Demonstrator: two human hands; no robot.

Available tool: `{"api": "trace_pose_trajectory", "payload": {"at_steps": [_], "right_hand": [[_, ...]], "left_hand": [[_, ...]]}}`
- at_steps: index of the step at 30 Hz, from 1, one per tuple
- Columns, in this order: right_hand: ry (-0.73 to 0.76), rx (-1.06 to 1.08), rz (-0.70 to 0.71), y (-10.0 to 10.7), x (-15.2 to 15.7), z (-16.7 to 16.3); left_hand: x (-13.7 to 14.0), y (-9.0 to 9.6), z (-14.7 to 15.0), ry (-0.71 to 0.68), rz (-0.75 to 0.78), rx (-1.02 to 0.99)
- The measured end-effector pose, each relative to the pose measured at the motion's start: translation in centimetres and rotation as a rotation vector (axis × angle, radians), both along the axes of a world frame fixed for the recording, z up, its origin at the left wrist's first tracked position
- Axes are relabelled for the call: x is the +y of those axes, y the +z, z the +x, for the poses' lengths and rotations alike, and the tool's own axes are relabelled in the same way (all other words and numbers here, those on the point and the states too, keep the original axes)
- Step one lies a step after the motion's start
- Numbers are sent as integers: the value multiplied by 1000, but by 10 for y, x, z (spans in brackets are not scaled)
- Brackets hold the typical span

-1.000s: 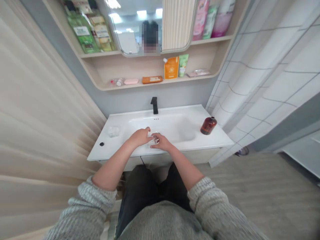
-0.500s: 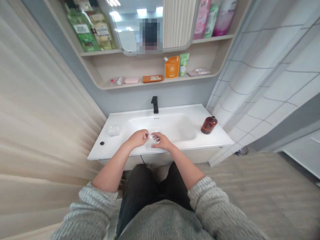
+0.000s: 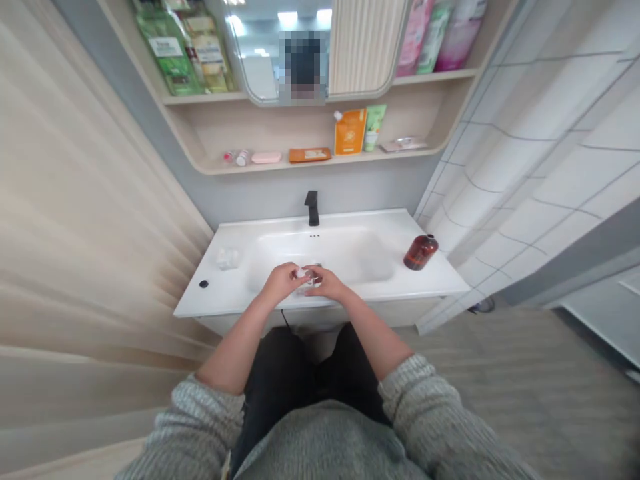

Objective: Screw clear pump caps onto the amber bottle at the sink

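Over the front rim of the white sink (image 3: 350, 250), both of my hands meet at a small clear container (image 3: 309, 281). My right hand (image 3: 327, 284) is closed around its right side. Between the fingertips of my left hand (image 3: 280, 283) is a small white piece (image 3: 301, 272), at the top of the container. Whether this piece is a cap or something else is too small to tell. The fingers partly hide the container, and its contents are not clear.
A black faucet (image 3: 313, 208) stands behind the basin. On the countertop are an amber bottle (image 3: 421, 253) at right, a clear object (image 3: 228, 258) at left and a small black disc (image 3: 203, 284). Above hangs a shelf (image 3: 200, 162) with an orange pouch (image 3: 350, 132) and several bottles.
My left hand has shifted slightly right, closer to my right hand, and the white piece shows more plainly at its fingertips. The view has moved a little.
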State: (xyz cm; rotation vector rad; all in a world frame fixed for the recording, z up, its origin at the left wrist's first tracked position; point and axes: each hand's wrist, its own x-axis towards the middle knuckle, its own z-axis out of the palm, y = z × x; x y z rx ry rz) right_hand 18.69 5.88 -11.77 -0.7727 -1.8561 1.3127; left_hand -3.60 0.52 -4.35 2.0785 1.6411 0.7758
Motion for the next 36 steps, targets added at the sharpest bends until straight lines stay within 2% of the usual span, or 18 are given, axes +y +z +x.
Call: {"api": "trace_pose_trajectory", "payload": {"at_steps": [3,6,9,11,14,17,20,24,30,33,36], "right_hand": [[-65,43,-34,-6,1,-4],[-101,53,-13,-9,0,-6],[-29,55,-10,-6,-2,-4],[36,76,-48,-3,-2,-1],[57,119,-113,0,1,3],[12,147,-147,-2,4,3],[-54,118,-132,-3,7,2],[-101,54,-87,-4,7,1],[-116,0,-81,-3,3,1],[-116,-4,-73,-2,3,1],[-121,-4,-69,-2,5,1]], "left_hand": [[-8,-11,-1,49,69,-76],[-14,-28,4,106,30,-148],[-20,-39,3,132,-18,-191],[-27,-41,-7,201,-4,-232],[-42,-35,-45,443,96,-213],[-56,-26,-98,764,233,-34],[-61,-20,-144,921,240,86],[-51,-23,-172,1007,230,115],[-30,-29,-172,1054,224,118],[-29,-22,-169,1067,200,138],[-31,-2,-170,1068,257,197]]}}
